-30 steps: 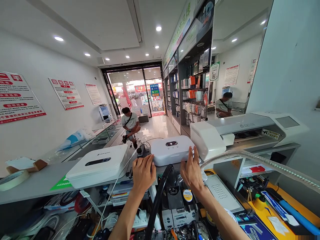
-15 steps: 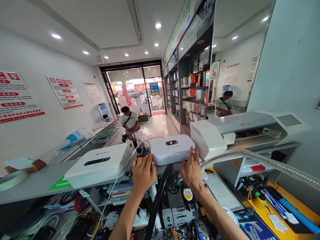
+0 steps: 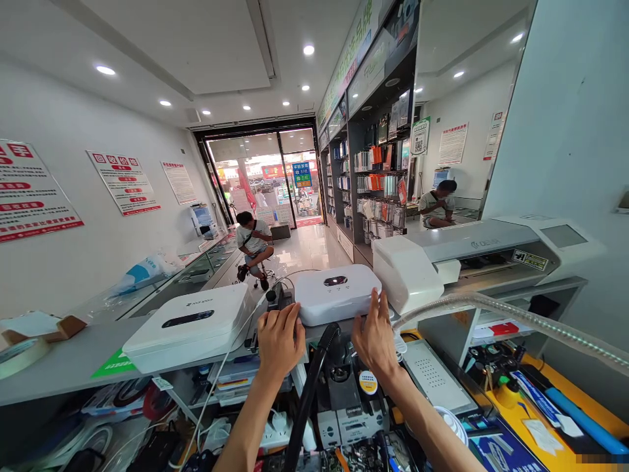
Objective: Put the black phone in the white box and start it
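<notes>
A white, rounded-corner box-like device (image 3: 339, 295) with a dark oval window on its lid sits on the counter shelf in front of me. My left hand (image 3: 281, 337) is at its front left corner, palm down, fingers stretched forward and thumb beside the box. At the front right corner, my right hand (image 3: 376, 335) has its outstretched fingertips against the box's side. Neither hand is wrapped round it. A larger white case (image 3: 189, 326) with a dark slot lies left of my left hand. Between my forearms rises a black flexible tube (image 3: 314, 387).
A white cutting machine (image 3: 472, 252) stands at right, with a clear lit tube (image 3: 521, 314) arching before it. Below are grey equipment (image 3: 351, 425), small parts and cables. Tape (image 3: 22, 354) lies far left. A seated person (image 3: 253, 242) is beyond the counter.
The view has shifted slightly. Both hands keep their places at the white box. The seated person's arm has risen toward the head.
</notes>
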Tool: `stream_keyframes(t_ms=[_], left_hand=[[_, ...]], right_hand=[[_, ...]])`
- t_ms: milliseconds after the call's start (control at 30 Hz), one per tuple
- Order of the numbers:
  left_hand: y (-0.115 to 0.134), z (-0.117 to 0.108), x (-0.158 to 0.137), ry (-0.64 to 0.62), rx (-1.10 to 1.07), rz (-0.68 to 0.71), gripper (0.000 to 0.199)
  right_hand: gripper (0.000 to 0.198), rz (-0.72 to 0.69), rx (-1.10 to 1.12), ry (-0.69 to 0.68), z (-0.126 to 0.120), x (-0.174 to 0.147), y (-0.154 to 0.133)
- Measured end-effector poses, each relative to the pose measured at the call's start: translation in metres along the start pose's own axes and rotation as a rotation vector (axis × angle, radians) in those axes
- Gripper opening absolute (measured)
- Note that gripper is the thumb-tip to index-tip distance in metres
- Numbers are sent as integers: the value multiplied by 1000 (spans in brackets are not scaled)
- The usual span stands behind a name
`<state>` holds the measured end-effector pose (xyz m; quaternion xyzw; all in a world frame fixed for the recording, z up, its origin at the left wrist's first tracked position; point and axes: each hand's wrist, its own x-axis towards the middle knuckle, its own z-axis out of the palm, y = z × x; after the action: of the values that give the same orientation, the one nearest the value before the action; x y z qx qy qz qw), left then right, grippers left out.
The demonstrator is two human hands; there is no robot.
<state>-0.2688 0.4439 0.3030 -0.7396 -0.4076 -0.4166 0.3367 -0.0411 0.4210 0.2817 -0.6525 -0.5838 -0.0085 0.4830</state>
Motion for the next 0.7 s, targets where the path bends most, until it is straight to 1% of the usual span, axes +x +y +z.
stream_keyframes(t_ms=[267, 467, 633, 700], left_hand=[[1, -1, 1, -7, 7, 2, 33], [1, 0, -1, -20, -7, -21, 34], [2, -2, -1, -7, -47, -37, 35], [3, -4, 0, -14, -83, -64, 36]], right_hand=[[74, 4, -17, -4, 1, 0, 1], [71, -14, -40, 4, 1, 0, -1], [72, -3, -59, -18, -3, -1, -5], [73, -1, -71, -22, -6, -2, -8]])
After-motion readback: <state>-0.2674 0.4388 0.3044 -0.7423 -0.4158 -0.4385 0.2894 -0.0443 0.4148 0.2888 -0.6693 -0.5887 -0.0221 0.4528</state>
